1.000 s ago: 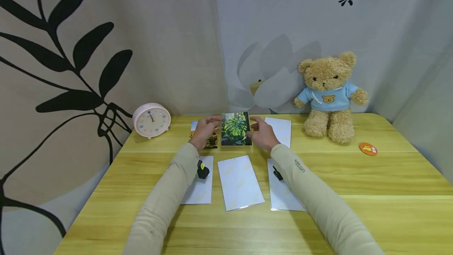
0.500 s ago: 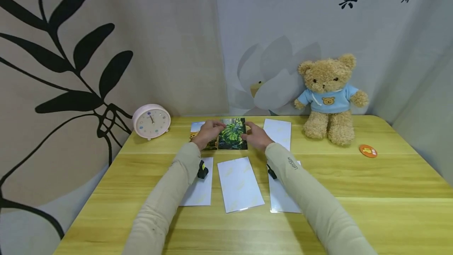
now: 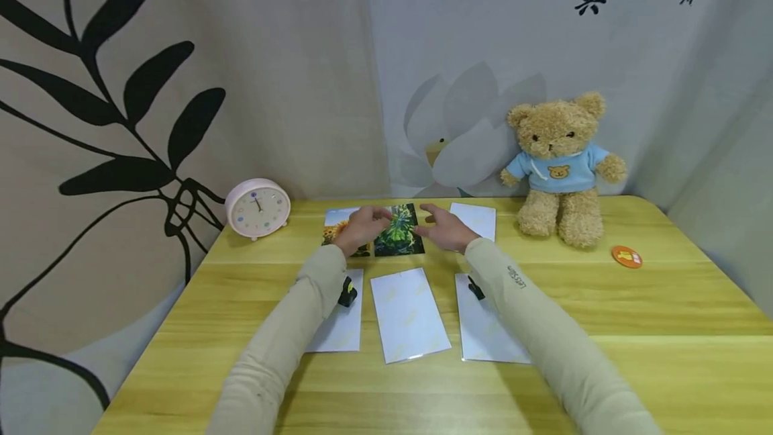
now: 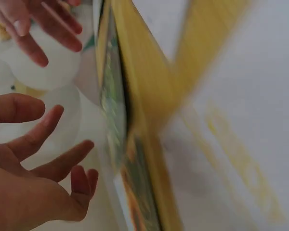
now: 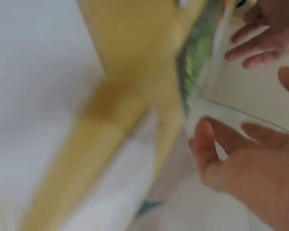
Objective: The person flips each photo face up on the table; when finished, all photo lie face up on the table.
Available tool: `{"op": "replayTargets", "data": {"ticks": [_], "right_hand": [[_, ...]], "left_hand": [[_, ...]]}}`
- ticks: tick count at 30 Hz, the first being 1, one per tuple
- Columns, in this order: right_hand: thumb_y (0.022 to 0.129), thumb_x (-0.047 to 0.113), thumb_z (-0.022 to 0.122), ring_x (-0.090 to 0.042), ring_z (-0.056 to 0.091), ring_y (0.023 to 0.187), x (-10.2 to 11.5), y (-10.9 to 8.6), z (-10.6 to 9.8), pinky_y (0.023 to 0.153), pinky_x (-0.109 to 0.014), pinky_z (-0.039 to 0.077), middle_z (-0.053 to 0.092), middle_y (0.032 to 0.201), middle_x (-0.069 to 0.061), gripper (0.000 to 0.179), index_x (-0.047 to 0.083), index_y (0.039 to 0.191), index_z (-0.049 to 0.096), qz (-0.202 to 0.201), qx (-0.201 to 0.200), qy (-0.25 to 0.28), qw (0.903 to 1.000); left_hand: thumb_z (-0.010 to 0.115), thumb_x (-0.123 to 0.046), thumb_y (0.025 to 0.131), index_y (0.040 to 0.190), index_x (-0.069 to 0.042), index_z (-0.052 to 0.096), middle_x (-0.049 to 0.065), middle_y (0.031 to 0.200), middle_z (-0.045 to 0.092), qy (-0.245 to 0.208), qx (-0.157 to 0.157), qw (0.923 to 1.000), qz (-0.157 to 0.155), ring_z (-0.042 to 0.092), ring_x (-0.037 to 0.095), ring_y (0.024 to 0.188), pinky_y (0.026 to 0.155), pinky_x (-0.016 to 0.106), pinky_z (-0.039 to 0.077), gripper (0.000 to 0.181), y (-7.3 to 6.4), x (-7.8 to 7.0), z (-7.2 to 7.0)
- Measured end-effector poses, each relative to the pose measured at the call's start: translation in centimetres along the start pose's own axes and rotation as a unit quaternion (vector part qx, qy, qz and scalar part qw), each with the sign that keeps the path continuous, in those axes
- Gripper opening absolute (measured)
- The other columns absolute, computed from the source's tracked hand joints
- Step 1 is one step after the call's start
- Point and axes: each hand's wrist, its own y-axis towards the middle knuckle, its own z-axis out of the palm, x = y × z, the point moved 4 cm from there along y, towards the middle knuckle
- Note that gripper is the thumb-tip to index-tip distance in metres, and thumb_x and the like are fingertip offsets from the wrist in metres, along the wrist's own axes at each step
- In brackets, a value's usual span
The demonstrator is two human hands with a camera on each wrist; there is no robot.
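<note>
Taking the middle white card (image 3: 410,317) as dial centre, has the green-leaf card (image 3: 400,232) at twelve o'clock, flat on the bench (image 3: 670,307). Reaches with the left hand (image 3: 364,225) over the sunflower card (image 3: 334,219) at eleven, fingers parted wide and slightly bent, just clear of the cards in the left wrist view. Extends the right hand (image 3: 448,228), also wide, beside the green-leaf card's three o'clock edge; cannot tell whether touching. At one, partly behind that hand, the far white card (image 3: 475,217); at nine and three, the left white card (image 3: 344,329) and right white card (image 3: 483,335), each partly under a sleeve (image 3: 260,368). At ten, a pink clock (image 3: 256,209); between one and two, a teddy bear (image 3: 558,173).
</note>
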Motion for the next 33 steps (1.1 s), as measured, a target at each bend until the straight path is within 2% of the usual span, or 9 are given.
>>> {"op": "replayTargets", "data": {"ticks": [5,10,12,15,19,21,26,30,33], "right_hand": [[0.104,0.036,0.051,-0.040,0.042,0.144,-0.3,-1.8,-2.9,0.115,-0.056,0.039,0.039,0.158,-0.022,0.063,0.010,0.158,0.029,-0.005,0.028,-0.097,0.9949],[0.104,0.038,0.050,-0.041,0.052,0.134,-2.8,-3.3,-5.7,0.107,-0.055,0.046,0.046,0.152,-0.025,0.061,0.002,0.152,0.039,0.020,0.037,-0.178,0.9832],[0.105,0.038,0.049,-0.043,0.051,0.134,-4.0,-3.7,-6.6,0.107,-0.055,0.046,0.046,0.152,-0.026,0.060,-0.001,0.150,0.040,0.035,0.034,-0.184,0.9817],[0.105,0.036,0.048,-0.045,0.048,0.135,-5.5,-4.2,-7.5,0.106,-0.057,0.045,0.043,0.153,-0.027,0.060,-0.004,0.149,0.041,0.047,0.025,-0.179,0.9824],[0.104,0.035,0.050,-0.045,0.053,0.128,-6.7,-4.2,-7.3,0.100,-0.054,0.050,0.049,0.147,-0.030,0.058,-0.004,0.146,0.044,0.043,0.009,-0.161,0.9860],[0.104,0.035,0.051,-0.044,0.056,0.125,-6.9,-4.2,-6.9,0.097,-0.052,0.051,0.052,0.143,-0.030,0.057,-0.004,0.145,0.045,0.038,0.002,-0.158,0.9867],[0.104,0.040,0.050,-0.045,0.050,0.134,-6.4,-4.3,-5.9,0.108,-0.057,0.044,0.048,0.149,-0.029,0.065,0.001,0.153,0.035,0.025,0.001,-0.160,0.9868],[0.104,0.051,0.043,-0.048,0.042,0.141,-5.6,-4.2,-5.2,0.114,-0.061,0.037,0.034,0.159,-0.027,0.074,0.012,0.161,0.019,0.014,0.007,-0.157,0.9875],[0.104,0.058,0.037,-0.050,0.040,0.142,-5.0,-4.2,-4.7,0.115,-0.062,0.035,0.029,0.162,-0.028,0.075,0.020,0.163,0.010,0.011,0.002,-0.161,0.9868]], "left_hand": [[0.049,-0.023,0.106,0.133,-0.011,0.064,0.011,0.145,0.055,-0.007,0.035,0.9987,0.037,0.053,0.031,0.133,0.109,0.050,0.045,0.033,0.0,-2.6,2.0],[0.050,-0.022,0.104,0.133,-0.009,0.062,0.014,0.140,0.059,-0.011,0.076,0.9950,0.064,0.056,0.032,0.129,0.104,0.048,0.049,0.034,0.3,-4.7,5.4],[0.051,-0.023,0.103,0.135,-0.008,0.060,0.013,0.139,0.059,-0.009,0.092,0.9936,0.066,0.058,0.031,0.125,0.101,0.047,0.050,0.036,0.4,-5.4,6.9],[0.053,-0.023,0.102,0.136,-0.007,0.058,0.012,0.144,0.056,0.011,0.104,0.9926,0.061,0.055,0.029,0.128,0.104,0.046,0.048,0.038,0.6,-6.3,8.6],[0.055,-0.022,0.100,0.137,-0.004,0.056,0.013,0.150,0.052,0.039,0.096,0.9931,0.054,0.050,0.029,0.136,0.113,0.045,0.043,0.041,0.8,-7.0,9.9],[0.055,-0.024,0.101,0.139,-0.005,0.054,0.013,0.151,0.051,0.037,0.093,0.9940,0.046,0.049,0.030,0.138,0.114,0.045,0.043,0.043,0.9,-7.1,10.2],[0.052,-0.025,0.102,0.146,-0.006,0.046,0.015,0.149,0.050,-0.073,0.066,0.9951,0.016,0.051,0.032,0.132,0.109,0.049,0.044,0.049,1.2,-6.8,9.7],[0.046,-0.017,0.102,0.149,-0.005,0.043,0.018,0.140,0.056,-0.169,0.032,0.9849,0.015,0.058,0.032,0.121,0.105,0.051,0.046,0.048,1.5,-6.4,8.5],[0.040,-0.008,0.102,0.150,-0.002,0.041,0.021,0.137,0.058,-0.224,0.031,0.9738,0.021,0.062,0.031,0.117,0.108,0.052,0.046,0.049,1.8,-5.9,7.9]]}}
